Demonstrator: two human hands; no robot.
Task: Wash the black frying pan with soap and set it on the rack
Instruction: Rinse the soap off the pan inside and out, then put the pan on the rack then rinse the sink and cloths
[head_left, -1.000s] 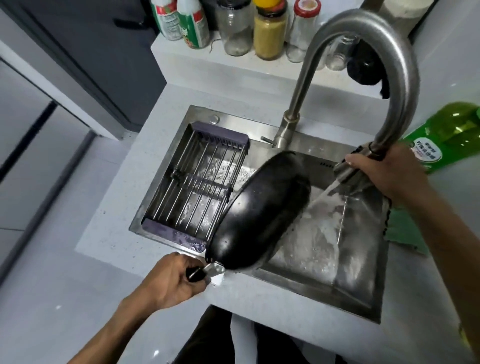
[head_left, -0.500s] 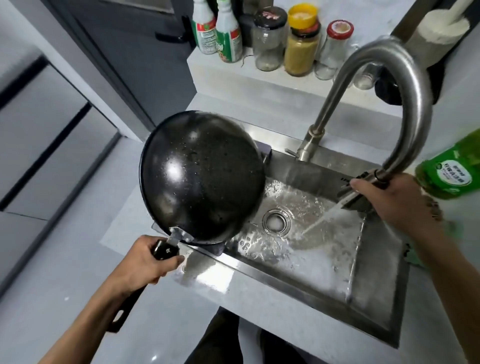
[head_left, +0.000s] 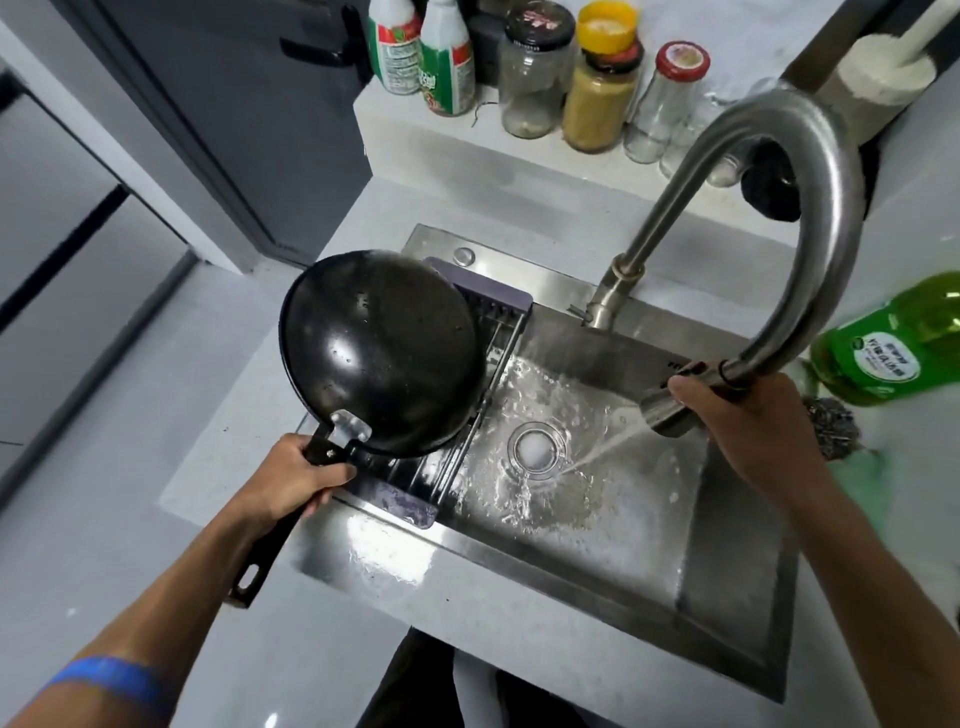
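Pan (head_left: 382, 353) now bottom-up over the rack (head_left: 480, 306), at the left end of the sink (head_left: 701, 587). A second ago it stood on edge in the basin, in the water; half a second ago it was already swung left, clear of the stream. Now it sits lower and closer to the rack bars, though whether the rim touches them I cannot tell; the pan hides the contact.

Left hand (head_left: 291, 480) has its fingers wrapped round the black handle (head_left: 270, 545) close to the metal bracket, and carries the pan's weight. Right hand (head_left: 748, 415) grips the pull-out spray head (head_left: 667, 410) of the tap (head_left: 810, 208), as in both earlier views. Water runs in a slant onto the drain (head_left: 535, 449), no longer on the pan.

Droplets on the dark underside. No suds seen on it from here.

Reading: rinse looks finished and the placing step is under way. What is left seems to be lowering the pan until it rests on the bars, then letting go of the handle. Risk as I judge it: the long handle overhangs the counter (head_left: 208, 457) edge and could tip a wet pan if released early.

Green soap bottle (head_left: 883, 348) and a steel scourer (head_left: 836, 426) lie right of the sink, untouched. Jars (head_left: 597, 104) on the ledge behind.
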